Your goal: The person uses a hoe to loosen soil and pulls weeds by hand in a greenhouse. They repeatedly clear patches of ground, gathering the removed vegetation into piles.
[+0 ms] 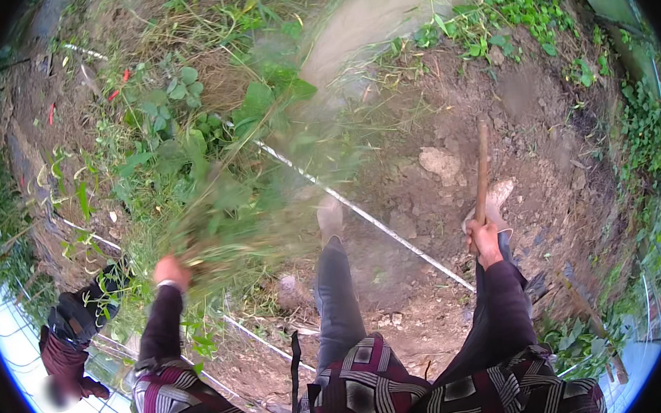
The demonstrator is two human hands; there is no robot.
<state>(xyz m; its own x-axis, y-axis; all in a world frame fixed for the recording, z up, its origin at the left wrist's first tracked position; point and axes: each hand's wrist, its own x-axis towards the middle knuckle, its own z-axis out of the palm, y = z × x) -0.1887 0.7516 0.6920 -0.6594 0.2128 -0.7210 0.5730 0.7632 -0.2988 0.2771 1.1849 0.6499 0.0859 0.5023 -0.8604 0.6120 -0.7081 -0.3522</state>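
Note:
My left hand (172, 271) grips a large bundle of pulled weeds and grass (232, 220). The bundle is blurred by motion and spreads up and to the right. In my right hand (485, 242) is a wooden tool handle (483, 159), its bare end pointing away from me. Whatever is at the handle's other end is hidden from view. My mud-coated boots (498, 196) stand on bare brown soil, the right one just beyond my right hand. Loose stems partly cover the left boot (330, 215).
A thin white rod or line (366, 215) runs diagonally across the ground between my feet. Broad-leaved plants (252, 105) grow ahead. Muddy water or wet ground (374, 22) lies beyond. At left, another person (70, 343) is by a wire trellis. Red scraps (52, 113) dot the soil.

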